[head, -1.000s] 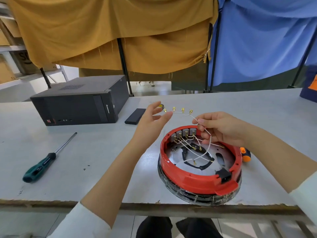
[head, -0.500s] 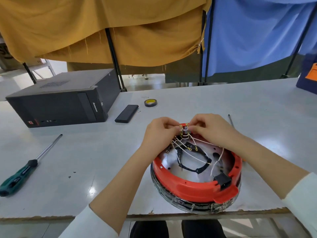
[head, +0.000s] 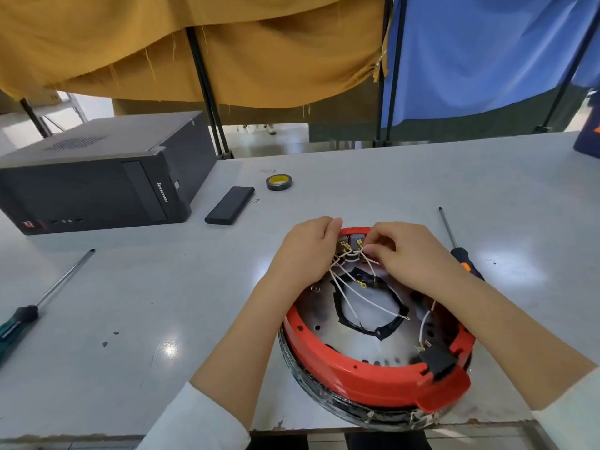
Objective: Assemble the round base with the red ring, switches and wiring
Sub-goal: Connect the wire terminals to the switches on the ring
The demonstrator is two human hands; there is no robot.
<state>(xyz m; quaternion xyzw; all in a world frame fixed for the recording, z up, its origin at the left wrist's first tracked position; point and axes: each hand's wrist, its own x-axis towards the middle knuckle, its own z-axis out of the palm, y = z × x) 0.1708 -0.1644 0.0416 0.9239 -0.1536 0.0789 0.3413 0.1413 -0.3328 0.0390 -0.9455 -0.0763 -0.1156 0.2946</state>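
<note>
Your right hand point(head: 412, 254) has a narrow grip pinching a white wire point(head: 368, 251) end, switches point(head: 352, 243) just left of it at the red ring point(head: 373, 381)'s far rim. Left hand point(head: 305, 251) curls there too, steadying the base on the counter point(head: 162, 287).

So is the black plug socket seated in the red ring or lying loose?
Seated. The black socket sits in a notch of the red ring at its near edge, with a white wire running to its terminals.
</note>
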